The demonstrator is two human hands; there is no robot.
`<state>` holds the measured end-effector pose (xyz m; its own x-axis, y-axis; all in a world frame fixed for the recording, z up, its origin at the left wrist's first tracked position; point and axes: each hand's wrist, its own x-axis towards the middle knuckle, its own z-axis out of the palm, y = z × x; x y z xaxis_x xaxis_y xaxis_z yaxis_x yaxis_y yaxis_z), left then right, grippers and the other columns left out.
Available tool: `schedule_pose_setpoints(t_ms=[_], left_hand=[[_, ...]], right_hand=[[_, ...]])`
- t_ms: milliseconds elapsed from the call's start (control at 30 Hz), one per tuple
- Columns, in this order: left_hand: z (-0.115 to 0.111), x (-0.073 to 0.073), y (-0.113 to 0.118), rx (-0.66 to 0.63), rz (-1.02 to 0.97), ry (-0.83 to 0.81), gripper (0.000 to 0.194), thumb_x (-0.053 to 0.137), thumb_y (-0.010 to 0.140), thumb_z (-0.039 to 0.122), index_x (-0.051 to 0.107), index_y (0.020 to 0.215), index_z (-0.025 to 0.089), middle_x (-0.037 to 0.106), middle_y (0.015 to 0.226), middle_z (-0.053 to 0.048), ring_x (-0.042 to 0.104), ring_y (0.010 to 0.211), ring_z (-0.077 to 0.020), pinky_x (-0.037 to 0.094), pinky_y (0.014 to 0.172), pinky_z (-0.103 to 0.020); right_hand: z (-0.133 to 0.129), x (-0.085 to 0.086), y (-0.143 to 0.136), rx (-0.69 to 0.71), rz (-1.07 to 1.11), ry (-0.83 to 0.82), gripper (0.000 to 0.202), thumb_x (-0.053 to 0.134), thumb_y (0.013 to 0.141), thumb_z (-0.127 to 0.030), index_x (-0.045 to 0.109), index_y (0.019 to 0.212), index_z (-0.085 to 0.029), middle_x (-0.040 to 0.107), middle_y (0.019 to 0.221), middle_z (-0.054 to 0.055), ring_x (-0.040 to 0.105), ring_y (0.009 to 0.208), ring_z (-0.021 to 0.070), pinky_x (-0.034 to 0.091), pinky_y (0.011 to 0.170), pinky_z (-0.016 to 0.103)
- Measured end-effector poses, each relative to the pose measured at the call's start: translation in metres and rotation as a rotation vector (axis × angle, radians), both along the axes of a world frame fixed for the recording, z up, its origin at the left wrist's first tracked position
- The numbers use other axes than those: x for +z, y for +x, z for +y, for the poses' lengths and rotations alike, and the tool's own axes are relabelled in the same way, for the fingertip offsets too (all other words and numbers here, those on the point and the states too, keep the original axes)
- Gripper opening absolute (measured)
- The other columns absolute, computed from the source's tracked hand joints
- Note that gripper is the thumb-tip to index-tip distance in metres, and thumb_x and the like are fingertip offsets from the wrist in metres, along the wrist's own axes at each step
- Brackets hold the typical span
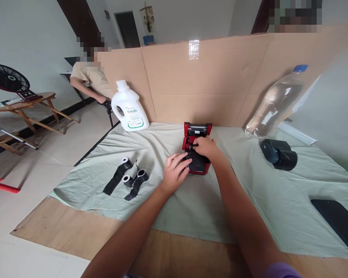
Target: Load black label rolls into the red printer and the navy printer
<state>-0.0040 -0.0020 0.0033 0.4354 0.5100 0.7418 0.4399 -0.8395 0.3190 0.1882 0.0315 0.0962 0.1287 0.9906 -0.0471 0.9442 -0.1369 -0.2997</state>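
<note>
The right hand's fingers (197, 143) are bent down into the red and black device (197, 161), at its middle; whether they grasp a part of it cannot be told. The left hand (174, 172) is loose, its fingers spread, their tips touching the near left side of the same device. The device sits on the cloth (197, 216) between the hands, its back section raised and a black flap lying toward the person.

Left of the left hand, three black rolls (128, 180) lie close together, strips trailing from them. Beyond, a white jug (131, 108) stands before the cardboard (197, 81). To the right, a clear bottle (275, 104) leans against the cardboard, with a black object (280, 154) near its base and a dark slab (336, 222) nearer the person. Bare wood of the counter (84, 227) shows along the near edge.

Farther left, a co-worker (100, 80) is partly behind the cardboard, and a fan (10, 79) rests on a stool (43, 98).
</note>
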Motion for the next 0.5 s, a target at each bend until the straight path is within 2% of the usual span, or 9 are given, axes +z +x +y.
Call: schedule_pose_setpoints(t_ms=[100,200,300,400,500], left_hand=[[0.000,0.000,0.001,0.015,-0.015,-0.022,0.023,0.055,0.100,0.028,0.072,0.114,0.030,0.067,0.131,-0.004,0.054,0.125,-0.0241,0.045,0.109,-0.045],[0.000,0.002,0.002,0.030,-0.032,-0.027,0.020,0.058,0.099,0.032,0.072,0.113,0.028,0.069,0.128,-0.004,0.055,0.123,-0.0241,0.045,0.108,-0.045],[-0.001,0.005,0.005,0.026,-0.039,-0.012,0.028,0.063,0.096,0.036,0.069,0.123,0.028,0.068,0.131,-0.005,0.054,0.125,-0.0250,0.043,0.109,-0.045],[-0.002,0.008,0.009,0.028,-0.028,-0.014,0.028,0.063,0.097,0.035,0.069,0.123,0.029,0.069,0.131,-0.004,0.051,0.129,-0.0260,0.040,0.111,-0.046],[-0.003,0.013,0.015,0.044,-0.082,-0.016,0.026,0.064,0.097,0.034,0.069,0.121,0.026,0.071,0.129,-0.005,0.051,0.130,-0.0266,0.037,0.110,-0.046]], right_hand=[[-0.009,0.016,0.006,0.021,0.101,-0.004,0.019,0.057,0.091,-0.029,0.073,0.097,-0.022,0.073,0.104,0.011,0.057,0.116,0.0334,0.035,0.101,0.050],[-0.024,0.039,0.018,0.052,0.282,0.004,0.028,0.054,0.092,-0.041,0.071,0.080,-0.022,0.072,0.087,0.006,0.065,0.091,0.0258,0.043,0.088,0.039],[-0.032,0.054,0.031,-0.052,0.332,0.111,0.035,0.052,0.091,-0.046,0.065,0.070,-0.020,0.067,0.076,0.005,0.063,0.078,0.0237,0.045,0.079,0.037],[-0.025,0.048,0.040,-0.257,0.389,0.356,0.026,0.054,0.090,-0.042,0.067,0.089,-0.019,0.070,0.095,0.009,0.063,0.090,0.0266,0.048,0.086,0.041],[-0.007,0.028,0.042,-0.347,0.499,0.544,0.041,0.059,0.087,-0.038,0.060,0.121,-0.017,0.067,0.119,0.015,0.061,0.105,0.0298,0.047,0.096,0.047]])
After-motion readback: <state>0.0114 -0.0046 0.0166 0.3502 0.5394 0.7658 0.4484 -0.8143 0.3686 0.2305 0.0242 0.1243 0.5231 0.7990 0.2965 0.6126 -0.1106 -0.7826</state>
